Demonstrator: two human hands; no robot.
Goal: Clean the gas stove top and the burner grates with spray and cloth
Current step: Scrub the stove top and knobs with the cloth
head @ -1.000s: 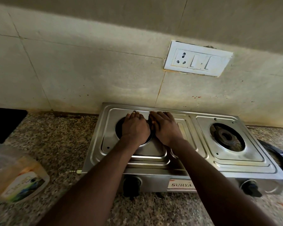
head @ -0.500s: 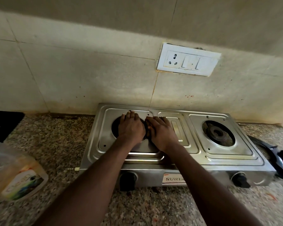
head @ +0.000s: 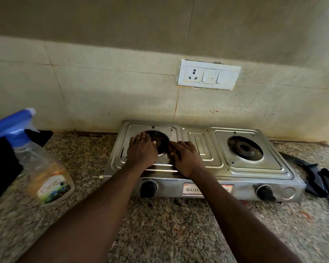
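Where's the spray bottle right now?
In the head view, the spray bottle stands on the granite counter at the far left, well left of the stove.

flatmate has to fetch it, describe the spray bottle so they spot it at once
Find the steel two-burner gas stove on the speckled granite counter, against the tiled wall. Left of it, apart from it, stands the spray bottle. Unlike the black object behind it, it is clear plastic with a blue trigger head and a printed label.
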